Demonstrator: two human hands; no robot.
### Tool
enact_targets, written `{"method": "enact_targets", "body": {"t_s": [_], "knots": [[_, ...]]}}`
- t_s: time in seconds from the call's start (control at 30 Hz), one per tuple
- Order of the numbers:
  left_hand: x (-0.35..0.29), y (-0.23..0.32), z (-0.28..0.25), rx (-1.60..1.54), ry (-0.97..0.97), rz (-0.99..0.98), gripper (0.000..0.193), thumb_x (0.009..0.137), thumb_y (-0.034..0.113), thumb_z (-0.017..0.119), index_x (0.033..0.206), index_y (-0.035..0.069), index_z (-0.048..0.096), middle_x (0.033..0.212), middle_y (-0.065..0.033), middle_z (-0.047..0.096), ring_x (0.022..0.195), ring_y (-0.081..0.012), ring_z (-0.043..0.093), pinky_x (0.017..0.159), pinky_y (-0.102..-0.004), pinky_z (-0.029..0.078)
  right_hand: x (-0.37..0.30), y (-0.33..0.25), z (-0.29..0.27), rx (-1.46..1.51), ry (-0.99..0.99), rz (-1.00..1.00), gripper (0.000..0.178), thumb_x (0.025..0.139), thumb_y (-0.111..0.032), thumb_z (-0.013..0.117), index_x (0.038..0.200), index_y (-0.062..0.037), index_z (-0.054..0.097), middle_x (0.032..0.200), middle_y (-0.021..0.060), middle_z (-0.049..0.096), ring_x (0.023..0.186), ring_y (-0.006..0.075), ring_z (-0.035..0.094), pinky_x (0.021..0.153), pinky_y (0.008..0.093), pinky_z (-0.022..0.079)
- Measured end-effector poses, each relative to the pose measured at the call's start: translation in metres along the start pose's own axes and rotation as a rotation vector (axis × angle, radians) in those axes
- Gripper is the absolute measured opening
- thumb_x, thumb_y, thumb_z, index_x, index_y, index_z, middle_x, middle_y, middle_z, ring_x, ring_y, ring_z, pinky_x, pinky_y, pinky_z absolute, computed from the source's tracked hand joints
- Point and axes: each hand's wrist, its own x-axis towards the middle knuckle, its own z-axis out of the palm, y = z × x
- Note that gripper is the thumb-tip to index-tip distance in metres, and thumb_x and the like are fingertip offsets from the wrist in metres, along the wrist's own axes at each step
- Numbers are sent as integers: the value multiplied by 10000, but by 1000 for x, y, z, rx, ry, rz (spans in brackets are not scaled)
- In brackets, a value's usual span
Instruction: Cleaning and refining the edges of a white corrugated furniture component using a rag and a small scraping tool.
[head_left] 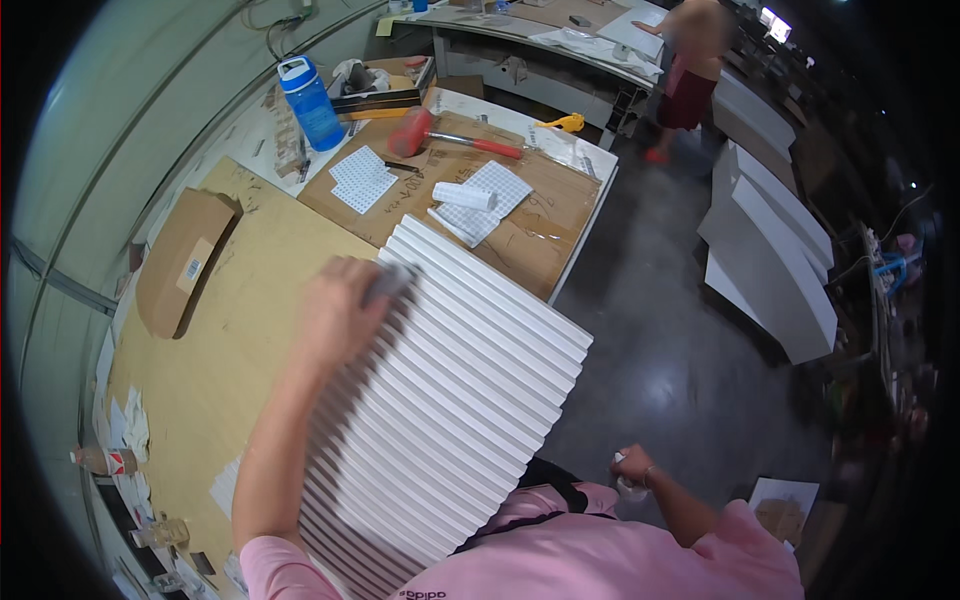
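Observation:
A white ribbed panel (470, 390) lies slanted across the near part of the workbench, and its right edge reaches out over the floor. My left hand (340, 310) is closed on a grey rag (393, 283), bunched against the panel's upper left edge. The rag is slightly blurred, so its exact form is hard to make out. Away from the panel, low on the right, my right hand (634, 464) grips a small whitish, see-through bottle (632, 490). Most of that bottle is hidden by the fingers.
Cardboard (540, 235) beyond the panel carries a red mallet (410, 132), dotted sheets (363, 180) and a white roll (464, 196). A blue bottle (312, 105) stands behind. Curved cardboard (185, 262) lies left. White panels (765, 240) stand across the floor; another person (690, 65) is farther off.

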Motion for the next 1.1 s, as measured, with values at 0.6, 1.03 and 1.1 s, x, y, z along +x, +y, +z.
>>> {"method": "enact_targets", "body": {"t_s": [0.6,1.03,1.1], "knots": [[-28,-1,-24,56,210,-147,215,753,44,729,963,19,692,885,-159,675,821,-334,633,746,-418,517,4,-40,-5,109,-73,-65,97,662,25,678,752,-7,693,720,62,662,671,171,617,624,339,497],[-21,-62,-18,208,168,-250,242,818,148,705,1037,45,720,960,-154,693,934,-309,643,822,-405,517,0,-46,3,70,-78,-88,68,735,-47,686,786,-3,700,716,69,662,606,143,605,533,320,475],[-19,-66,-32,-61,127,-453,269,804,147,721,1053,45,727,972,-153,709,901,-284,660,809,-385,514,-9,-51,2,106,-85,-63,59,739,-39,681,787,-7,696,714,65,659,606,144,604,526,322,473]]}}
